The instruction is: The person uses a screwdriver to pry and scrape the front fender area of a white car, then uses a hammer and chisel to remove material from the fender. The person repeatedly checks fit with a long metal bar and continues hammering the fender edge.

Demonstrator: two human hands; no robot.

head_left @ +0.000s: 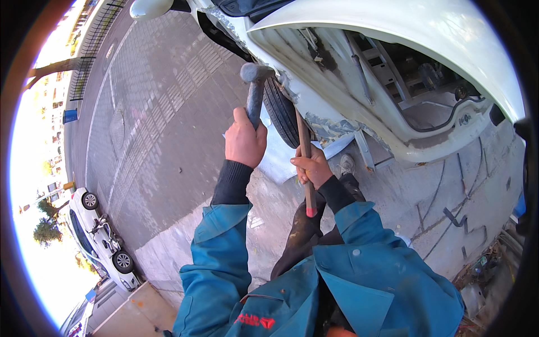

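Observation:
My left hand (pixel 245 141) is closed around the grey handle of a hammer (pixel 256 74), raised with its head near the white fender's edge. My right hand (pixel 313 167) grips a wooden handle (pixel 309 194) with a red end pointing toward me. Its far end reaches up beside the tyre (pixel 282 117) to the fender; whether a tool head is behind the panel is hidden. The white fender (pixel 314 104) belongs to a car body and has chipped, scraped patches along its edge. The hammer head looks close to the fender, but contact cannot be told.
The car's open bay (pixel 418 78) is at the upper right. My shoe (pixel 347 164) stands on the pale pavement beneath it. Scrap and debris (pixel 485 269) lie at the lower right. A white car (pixel 101 238) and a motorbike (pixel 106 233) are parked at the far left.

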